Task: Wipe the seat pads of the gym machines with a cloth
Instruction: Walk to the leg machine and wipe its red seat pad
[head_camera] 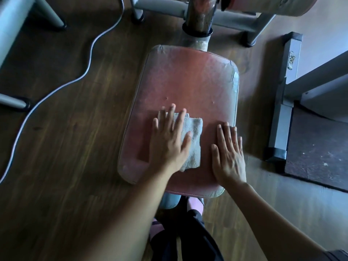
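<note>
A worn red seat pad (188,81) fills the middle of the head view, cracked and peeling along its edges. A folded grey-white cloth (192,140) lies on its near left part. My left hand (167,140) presses flat on the cloth with fingers spread, covering its left half. My right hand (228,153) rests flat on the bare pad near its right edge, fingers apart, holding nothing. The two hands are apart, with the cloth's right edge between them.
A metal post (201,17) rises behind the pad, and another red pad (273,4) sits at the top right. Grey machine frames (282,102) stand to the right beside a dark mat (316,147). A white cable (56,91) snakes across the wooden floor on the left.
</note>
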Available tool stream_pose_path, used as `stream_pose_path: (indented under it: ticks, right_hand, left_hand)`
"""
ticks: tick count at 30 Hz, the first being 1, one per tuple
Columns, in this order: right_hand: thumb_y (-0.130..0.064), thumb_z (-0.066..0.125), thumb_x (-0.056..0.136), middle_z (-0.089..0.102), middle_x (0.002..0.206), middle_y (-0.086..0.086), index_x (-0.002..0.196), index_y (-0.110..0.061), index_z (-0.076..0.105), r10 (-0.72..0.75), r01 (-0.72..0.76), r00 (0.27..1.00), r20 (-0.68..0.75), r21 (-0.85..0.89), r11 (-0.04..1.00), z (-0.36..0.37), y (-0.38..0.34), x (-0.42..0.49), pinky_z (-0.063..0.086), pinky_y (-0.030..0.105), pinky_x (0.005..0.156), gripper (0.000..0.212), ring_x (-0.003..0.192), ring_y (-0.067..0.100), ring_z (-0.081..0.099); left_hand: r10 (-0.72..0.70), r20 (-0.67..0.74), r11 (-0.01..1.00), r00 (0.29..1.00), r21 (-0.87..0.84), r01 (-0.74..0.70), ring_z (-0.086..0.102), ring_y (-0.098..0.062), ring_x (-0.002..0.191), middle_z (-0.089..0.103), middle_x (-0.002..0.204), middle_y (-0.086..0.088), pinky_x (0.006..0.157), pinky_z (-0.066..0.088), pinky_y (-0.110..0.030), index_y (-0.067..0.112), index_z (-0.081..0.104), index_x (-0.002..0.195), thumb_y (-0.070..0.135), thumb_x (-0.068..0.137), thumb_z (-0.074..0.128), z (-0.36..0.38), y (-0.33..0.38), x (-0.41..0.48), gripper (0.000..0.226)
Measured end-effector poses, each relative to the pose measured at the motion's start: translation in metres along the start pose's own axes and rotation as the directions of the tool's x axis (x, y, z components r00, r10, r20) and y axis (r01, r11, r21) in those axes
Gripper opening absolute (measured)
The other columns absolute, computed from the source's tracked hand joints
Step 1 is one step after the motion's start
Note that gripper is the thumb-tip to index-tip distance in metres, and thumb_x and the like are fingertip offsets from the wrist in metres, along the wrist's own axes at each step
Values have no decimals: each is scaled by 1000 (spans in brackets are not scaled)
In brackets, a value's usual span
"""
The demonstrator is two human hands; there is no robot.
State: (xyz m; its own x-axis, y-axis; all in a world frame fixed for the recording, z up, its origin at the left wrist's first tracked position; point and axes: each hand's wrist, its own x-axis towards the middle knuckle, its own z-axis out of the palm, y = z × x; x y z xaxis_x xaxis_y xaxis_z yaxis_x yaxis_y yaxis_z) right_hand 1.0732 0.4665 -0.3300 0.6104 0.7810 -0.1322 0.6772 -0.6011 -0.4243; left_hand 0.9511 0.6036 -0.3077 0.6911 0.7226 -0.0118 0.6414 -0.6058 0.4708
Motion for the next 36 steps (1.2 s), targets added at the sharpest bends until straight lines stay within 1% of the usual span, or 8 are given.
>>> stream_pose_path:
  ticks: [4,10,17,20,24,28,32,36]
  right_hand:
    - [-38,23,98,6,160,1,152,-17,18,-19,19,1000,-23,15,1000,4,1,1,-1,36,120,58,148,18,-2]
    - [-39,23,98,6,160,2,152,-16,17,-12,12,1000,-27,-13,1000,4,-1,0,-3,38,120,59,148,20,-3]
    - [-39,27,98,12,159,5,151,-15,23,-144,144,989,21,-4,990,12,-33,-2,-3,38,120,58,148,24,2]
    - [-38,28,99,13,159,5,151,-15,23,-206,206,977,53,4,979,20,-54,-5,-4,37,119,57,148,25,1]
    - [-36,29,99,13,160,3,151,-16,24,-280,281,955,98,5,960,30,-76,-9,-3,38,120,56,148,24,1]
    - [-35,30,98,18,159,6,149,-15,29,-308,311,944,121,-12,950,33,-85,-9,3,43,120,55,148,26,4]
    - [-32,30,96,28,155,11,145,-13,37,-338,344,930,141,-18,939,25,-97,-9,13,49,118,53,146,30,14]
    - [-29,31,94,31,154,13,143,-12,40,-392,405,899,197,-30,914,12,-119,-8,15,48,118,53,145,32,19]
  left_hand:
    - [-49,75,973,996,227,31,17,-38,145,27,156,-12,114,12,-60,27,32,148,63,89,34,17,12,3,70]
    - [-91,45,966,995,245,77,15,-36,146,26,157,-10,111,20,-64,32,35,146,69,80,44,20,8,-4,76]
    - [-370,-172,880,913,249,404,22,-41,142,24,154,-23,107,33,-55,37,40,143,70,80,48,0,-30,-43,71]
    - [-428,-173,861,887,219,458,35,-40,135,36,148,-24,100,40,-51,36,38,144,73,81,46,-7,-46,-54,73]
    - [-461,-220,845,859,186,501,54,-32,108,56,127,-16,84,46,-44,30,45,141,70,82,46,-14,-57,-63,72]
    - [-497,-295,840,816,71,538,61,-30,93,66,109,-12,73,50,-41,24,56,131,63,80,56,-20,-66,-71,64]
    - [-595,-258,791,762,-16,612,65,-30,75,67,84,-11,59,51,-39,27,60,125,62,75,61,-35,-74,-73,61]
    - [-667,-234,741,707,-104,664,68,-29,74,71,82,-7,58,52,-36,26,62,122,59,74,68,-63,-74,-82,59]
